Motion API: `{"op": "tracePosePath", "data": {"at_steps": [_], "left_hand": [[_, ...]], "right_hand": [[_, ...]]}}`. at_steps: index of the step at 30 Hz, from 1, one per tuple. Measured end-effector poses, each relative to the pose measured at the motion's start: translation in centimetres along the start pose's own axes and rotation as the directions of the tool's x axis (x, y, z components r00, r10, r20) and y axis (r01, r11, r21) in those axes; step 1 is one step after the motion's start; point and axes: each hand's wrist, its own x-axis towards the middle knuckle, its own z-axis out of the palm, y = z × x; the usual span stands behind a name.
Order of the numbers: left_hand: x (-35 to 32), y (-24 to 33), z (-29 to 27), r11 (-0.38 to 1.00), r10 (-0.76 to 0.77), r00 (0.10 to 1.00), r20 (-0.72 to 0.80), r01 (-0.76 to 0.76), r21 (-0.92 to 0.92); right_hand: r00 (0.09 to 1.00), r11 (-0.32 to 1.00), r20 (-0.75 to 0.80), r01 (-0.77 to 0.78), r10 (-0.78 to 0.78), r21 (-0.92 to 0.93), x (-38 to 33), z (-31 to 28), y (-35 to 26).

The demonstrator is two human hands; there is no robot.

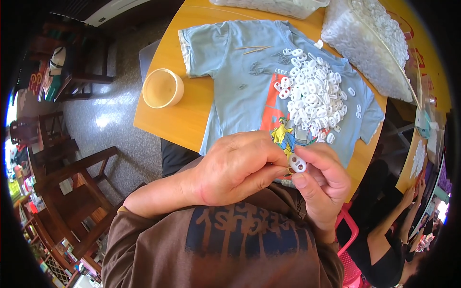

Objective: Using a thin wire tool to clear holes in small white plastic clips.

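My right hand [324, 185] pinches a small white plastic piece [297, 163] with two round holes between thumb and fingertips. My left hand [245, 165] is closed right beside it, thumb and forefinger pressed together on what looks like a thin wooden stick; most of it is hidden by the fingers. Both hands are over the near edge of a light blue T-shirt [223, 93] spread on the table. Beyond them lies a heap of similar white two-hole pieces [312, 91]. Small dark grey bits [259, 68] and thin wooden sticks [253, 49] lie left of the heap.
A round tub [163, 88] stands on the yellow wooden table [197, 113] at the left. A large clear bag [367, 45] full of white pieces and a plastic container [276, 6] are at the back. Wooden chairs [72, 192] stand left; another person's arms [391, 216] show at right.
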Motion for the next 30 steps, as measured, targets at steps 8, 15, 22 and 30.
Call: {"op": "tracePosePath", "data": {"at_steps": [8, 15, 22, 30], "left_hand": [[-0.7, 0.2, 0.5, 0.979, -0.135, 0.991, -0.004, 0.133, -0.153], [-0.5, -0.3, 1.2, 0.998, 0.000, 0.997, -0.073, -0.004, -0.056], [-1.1, -1.3, 1.0, 0.805, 0.455, 0.884, -0.110, -0.355, 0.475], [-0.8, -1.2, 0.3, 0.742, 0.489, 0.872, -0.017, -0.406, 0.534]], "right_hand": [[0.999, 0.989, -0.031, 0.034, -0.039, -0.147, -0.1, 0.2, 0.2], [0.986, 0.973, 0.007, 0.165, -0.166, -0.162, 0.2, 0.0, 1.1], [0.998, 0.999, 0.056, -0.030, 0.032, -0.035, 0.0, 0.4, -0.1], [0.991, 0.993, 0.063, -0.118, 0.118, -0.004, 0.1, 0.3, -0.2]]}}
